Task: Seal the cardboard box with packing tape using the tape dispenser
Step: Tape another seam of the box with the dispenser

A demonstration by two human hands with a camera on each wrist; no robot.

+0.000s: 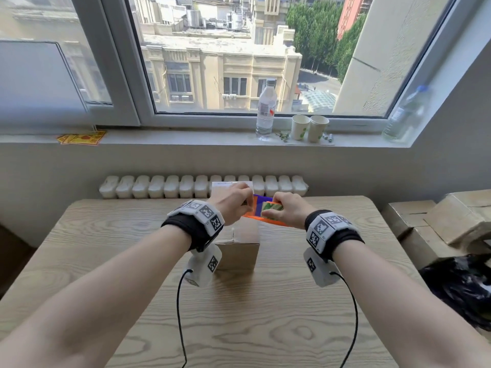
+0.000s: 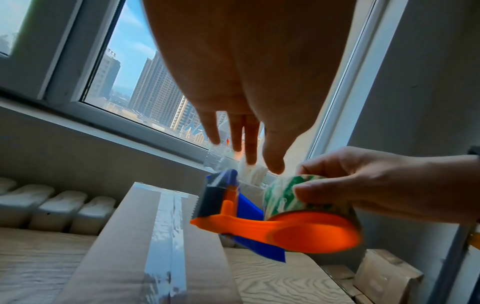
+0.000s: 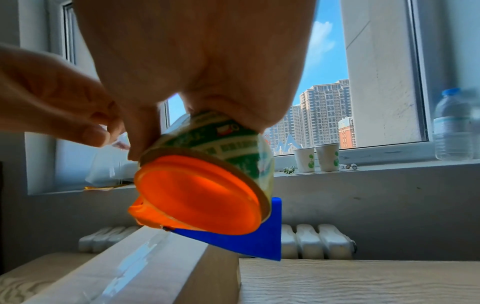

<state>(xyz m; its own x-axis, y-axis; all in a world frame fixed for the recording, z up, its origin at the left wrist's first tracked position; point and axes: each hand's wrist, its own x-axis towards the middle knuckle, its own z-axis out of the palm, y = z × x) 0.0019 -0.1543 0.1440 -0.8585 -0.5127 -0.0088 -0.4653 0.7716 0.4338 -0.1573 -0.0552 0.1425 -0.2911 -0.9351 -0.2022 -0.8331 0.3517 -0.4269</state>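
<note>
Hands hide the box (image 1: 240, 251) top: right hand (image 1: 288, 212) grips dispenser (image 1: 261, 212), left hand (image 1: 231, 205) pinches tape.

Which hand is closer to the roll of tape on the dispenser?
Right. The right hand grips the tape roll itself. The left hand is beside it, at the dispenser's front end, pinching the loose clear tape.

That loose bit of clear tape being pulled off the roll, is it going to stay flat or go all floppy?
Probably floppy: the clear tape pinched by the left hand looks thin and crinkled, hanging slack. It may well cling to fingers or itself, since it is sticky packing tape. The strip already on the box shows wrinkles, so it likely creases easily.
</note>
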